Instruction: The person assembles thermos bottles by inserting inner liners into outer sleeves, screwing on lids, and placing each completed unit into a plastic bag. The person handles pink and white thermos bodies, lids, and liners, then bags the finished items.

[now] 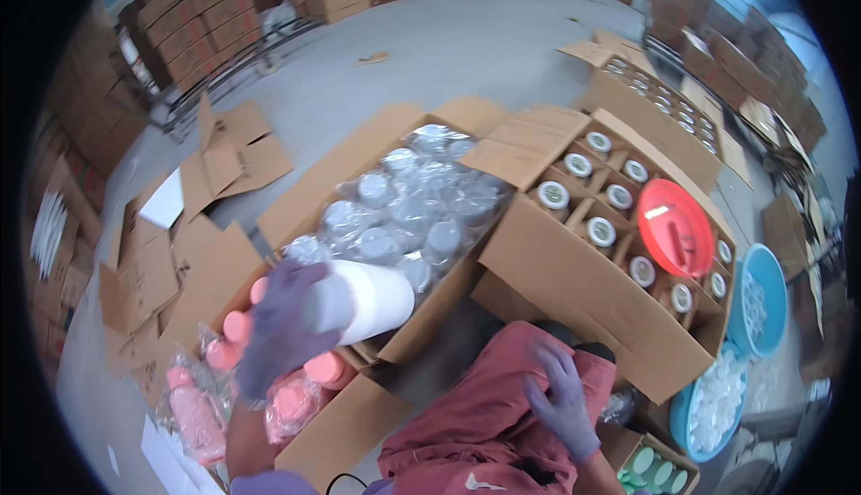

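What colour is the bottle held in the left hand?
The bottle is mostly white, greyish near the left hand; the head view shows it best.

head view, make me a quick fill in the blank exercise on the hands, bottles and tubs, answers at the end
1. The bottle gripped by the left hand is ____ in colour.
2. The wrapped bottle at the lower left is ____ in colour.
3. The divided carton under the red basin stands to the ____ of the clear-wrapped bottles.
4. Both round tubs at the right edge are ____ in colour.

Missing words: white; pink; right; blue
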`<state>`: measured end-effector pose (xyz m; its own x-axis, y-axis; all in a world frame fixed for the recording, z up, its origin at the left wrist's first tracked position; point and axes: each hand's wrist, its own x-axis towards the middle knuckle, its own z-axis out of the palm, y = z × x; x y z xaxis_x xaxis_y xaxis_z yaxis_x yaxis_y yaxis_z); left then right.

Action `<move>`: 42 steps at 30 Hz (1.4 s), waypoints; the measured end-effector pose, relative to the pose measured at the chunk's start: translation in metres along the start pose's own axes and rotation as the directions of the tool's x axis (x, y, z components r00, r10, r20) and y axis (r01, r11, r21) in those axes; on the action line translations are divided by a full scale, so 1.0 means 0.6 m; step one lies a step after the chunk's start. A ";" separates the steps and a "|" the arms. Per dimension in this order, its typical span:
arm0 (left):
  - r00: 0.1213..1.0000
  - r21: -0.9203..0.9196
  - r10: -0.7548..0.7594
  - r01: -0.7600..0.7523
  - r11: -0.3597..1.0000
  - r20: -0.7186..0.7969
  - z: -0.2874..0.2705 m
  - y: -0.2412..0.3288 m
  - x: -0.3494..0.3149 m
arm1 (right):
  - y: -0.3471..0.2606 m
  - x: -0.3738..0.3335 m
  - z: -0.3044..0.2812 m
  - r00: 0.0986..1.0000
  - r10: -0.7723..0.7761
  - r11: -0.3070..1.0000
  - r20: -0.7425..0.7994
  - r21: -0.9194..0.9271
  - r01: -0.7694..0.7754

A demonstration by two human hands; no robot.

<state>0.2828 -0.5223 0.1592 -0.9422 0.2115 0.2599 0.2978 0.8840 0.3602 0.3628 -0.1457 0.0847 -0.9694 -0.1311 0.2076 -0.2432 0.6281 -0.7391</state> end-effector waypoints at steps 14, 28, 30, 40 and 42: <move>0.815 -0.840 0.221 0.485 0.244 0.535 0.229 0.209 -0.093 | 0.102 -0.077 -0.247 0.781 0.235 0.703 -0.578 0.656 0.274; 0.745 -0.745 0.394 0.639 -0.190 0.539 0.417 0.551 0.316 | 0.091 -0.166 -0.147 0.937 -0.028 0.997 -0.349 -0.081 0.000; 0.815 -0.828 0.268 0.553 -0.093 0.514 0.457 0.486 0.234 | 0.093 -0.163 -0.154 0.943 -0.103 0.988 -0.317 -0.139 0.061; 0.837 -0.899 0.460 0.082 0.431 0.296 0.363 0.412 0.028 | 0.171 -0.168 -0.198 0.976 0.098 0.959 -0.193 0.279 -0.041; 0.846 -0.891 0.382 0.210 0.402 0.371 0.353 0.395 0.020 | 0.174 -0.175 -0.217 0.966 0.166 0.975 -0.197 0.181 -0.130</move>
<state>0.3094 -0.2219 0.0580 -0.7409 0.6711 0.0249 0.0591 0.0283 0.9979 0.4436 0.0332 0.0691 -0.9703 0.1290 0.2045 -0.1168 0.4905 -0.8636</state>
